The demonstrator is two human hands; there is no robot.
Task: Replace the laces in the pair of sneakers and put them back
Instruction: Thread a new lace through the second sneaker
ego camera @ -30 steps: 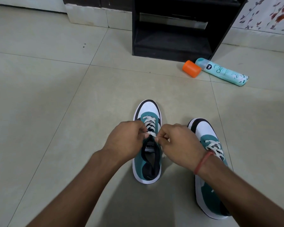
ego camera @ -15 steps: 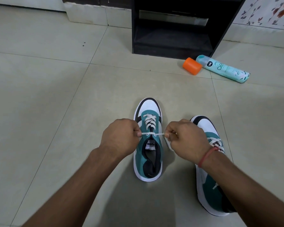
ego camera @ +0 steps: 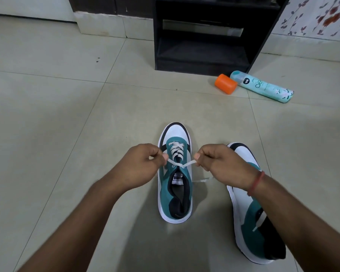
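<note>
Two bare forearms reach forward over the pale tiled floor [ego camera: 57, 124]. A second teal, white and black sneaker [ego camera: 249, 216] stands nearest, on the right, partly under the right wrist with its red thread band [ego camera: 256, 183]. Just left of it stands the teal, white and black low-top sneaker [ego camera: 175, 195], toe pointing away. The left hand [ego camera: 139, 165] and right hand [ego camera: 222, 165] flank its throat, fingers curled and pinching the two ends of the white flat lace [ego camera: 177, 154], drawn taut. Farther off lie an orange plastic cap [ego camera: 225, 84] and a mint-green spray can [ego camera: 261, 86], beside a black open shelf unit [ego camera: 204, 36].
</note>
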